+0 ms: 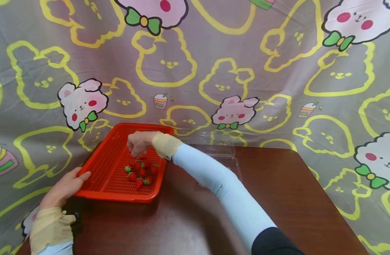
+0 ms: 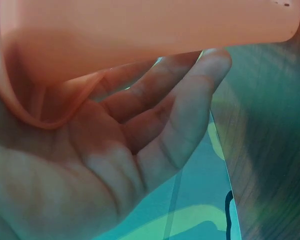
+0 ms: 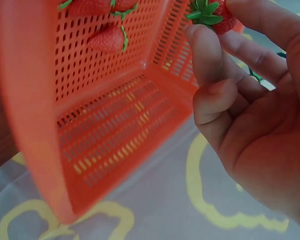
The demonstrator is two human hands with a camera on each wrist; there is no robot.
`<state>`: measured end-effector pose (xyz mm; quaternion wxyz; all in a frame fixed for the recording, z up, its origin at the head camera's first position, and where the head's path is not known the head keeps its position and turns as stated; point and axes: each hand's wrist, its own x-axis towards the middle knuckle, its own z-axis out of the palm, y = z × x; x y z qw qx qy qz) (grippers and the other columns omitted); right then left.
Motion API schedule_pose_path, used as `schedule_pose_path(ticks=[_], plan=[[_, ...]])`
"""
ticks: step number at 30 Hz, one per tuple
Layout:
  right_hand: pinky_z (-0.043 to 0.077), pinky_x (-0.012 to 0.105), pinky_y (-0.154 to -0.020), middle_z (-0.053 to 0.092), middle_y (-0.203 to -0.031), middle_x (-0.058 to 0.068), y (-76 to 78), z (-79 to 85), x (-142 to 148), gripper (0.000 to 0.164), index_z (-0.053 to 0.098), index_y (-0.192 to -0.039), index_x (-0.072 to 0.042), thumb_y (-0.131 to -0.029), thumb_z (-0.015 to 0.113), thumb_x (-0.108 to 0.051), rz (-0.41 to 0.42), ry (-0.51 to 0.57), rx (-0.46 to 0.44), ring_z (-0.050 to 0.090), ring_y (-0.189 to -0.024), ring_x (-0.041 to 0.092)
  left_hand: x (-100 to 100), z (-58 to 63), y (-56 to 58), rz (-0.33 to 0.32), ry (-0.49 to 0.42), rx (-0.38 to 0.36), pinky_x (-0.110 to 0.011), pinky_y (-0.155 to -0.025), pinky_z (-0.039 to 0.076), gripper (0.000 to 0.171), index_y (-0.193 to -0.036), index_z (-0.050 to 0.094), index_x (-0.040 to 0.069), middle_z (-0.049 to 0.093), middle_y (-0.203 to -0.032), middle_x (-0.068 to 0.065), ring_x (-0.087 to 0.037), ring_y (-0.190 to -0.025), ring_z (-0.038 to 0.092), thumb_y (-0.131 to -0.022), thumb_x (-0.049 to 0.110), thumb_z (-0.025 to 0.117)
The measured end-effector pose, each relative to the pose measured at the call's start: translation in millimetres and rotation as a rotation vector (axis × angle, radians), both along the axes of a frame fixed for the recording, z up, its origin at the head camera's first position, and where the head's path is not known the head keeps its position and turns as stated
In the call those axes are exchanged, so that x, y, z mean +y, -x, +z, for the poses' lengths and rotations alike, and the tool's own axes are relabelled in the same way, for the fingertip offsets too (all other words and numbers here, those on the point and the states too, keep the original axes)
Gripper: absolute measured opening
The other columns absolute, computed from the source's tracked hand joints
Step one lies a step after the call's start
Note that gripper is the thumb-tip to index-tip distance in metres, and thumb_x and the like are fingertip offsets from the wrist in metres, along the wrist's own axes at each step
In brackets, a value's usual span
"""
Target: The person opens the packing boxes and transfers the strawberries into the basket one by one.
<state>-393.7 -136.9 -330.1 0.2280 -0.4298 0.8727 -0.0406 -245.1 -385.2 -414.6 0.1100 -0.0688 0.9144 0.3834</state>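
A red plastic basket (image 1: 118, 196) with perforated walls tilts toward the left side of the table, several strawberries (image 1: 142, 172) gathered inside it. My left hand (image 1: 64, 187) grips the basket's near left corner, thumb over the rim; in the left wrist view its fingers (image 2: 185, 115) curl beneath the outer wall. Over the basket is my right hand (image 1: 139, 142). In the right wrist view it pinches one strawberry (image 3: 224, 17) with green leaves between thumb and fingertips, apart from the others in the basket.
A clear plastic container (image 1: 231, 163) with a raised lid stands on the brown table (image 1: 271, 191), partly hidden behind my right forearm. A grey curtain (image 1: 188, 95) printed with rabbits hangs right behind the table and along its sides.
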Motion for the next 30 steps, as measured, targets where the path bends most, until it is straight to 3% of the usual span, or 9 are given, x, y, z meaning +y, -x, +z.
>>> schedule_pose_path(ticks=[3, 6, 12, 21, 30], plan=[[0.051, 0.027, -0.074, 0.060, -0.081, -0.002, -4.2, -4.2, -12, 0.007, 0.064, -0.099, -0.015, -0.095, 0.062, -0.020, -0.005, -0.030, -0.025, 0.056, -0.064, 0.013, -2, -1.3, -2.4, 0.005, -0.010, -0.020, -0.032, -0.073, 0.044, 0.066, -0.140, 0.025, -0.011, 0.051, -0.120, -0.029, -0.031, -0.098, 0.055, -0.105, 0.043, 0.034], [0.048, 0.025, -0.065, 0.059, -0.076, 0.000, -5.7, -11.4, -21, 0.004, 0.064, -0.091, -0.013, -0.093, 0.062, -0.016, -0.014, -0.059, -0.038, 0.053, -0.059, 0.014, -1, -0.5, -2.5, -0.004, -0.015, -0.023, -0.034, -0.074, 0.045, 0.068, -0.141, 0.025, -0.011, 0.050, -0.123, -0.030, -0.032, -0.100, 0.055, -0.104, 0.045, 0.034], [0.039, 0.023, -0.052, 0.053, -0.067, 0.001, -8.5, -26.3, -32, 0.015, 0.058, -0.076, -0.014, -0.090, 0.062, -0.010, -0.036, -0.136, -0.011, 0.045, -0.053, 0.015, 3, 1.2, -0.9, -0.009, -0.003, -0.019, -0.039, -0.077, 0.045, 0.067, -0.141, 0.026, -0.010, 0.048, -0.124, -0.030, -0.033, -0.101, 0.053, -0.104, 0.045, 0.035], [0.037, 0.022, -0.051, 0.052, -0.073, -0.003, -19.8, -35.9, -38, 0.011, 0.056, -0.089, -0.020, -0.090, 0.061, -0.009, -0.028, -0.287, 0.094, 0.041, -0.057, 0.012, 6, 1.3, 1.9, 0.005, 0.013, -0.025, -0.036, -0.075, 0.044, 0.066, -0.140, 0.027, -0.009, 0.050, -0.121, -0.028, -0.031, -0.098, 0.053, -0.104, 0.045, 0.035], [0.036, 0.022, -0.054, 0.053, -0.078, -0.003, -24.9, -36.2, -41, 0.012, 0.054, -0.093, -0.021, -0.092, 0.056, -0.010, -0.016, -0.306, 0.110, 0.039, -0.060, 0.013, 6, 1.7, 0.2, 0.012, 0.011, -0.028, -0.034, -0.073, 0.041, 0.064, -0.140, 0.027, -0.010, 0.050, -0.118, -0.027, -0.030, -0.096, 0.053, -0.105, 0.043, 0.033]])
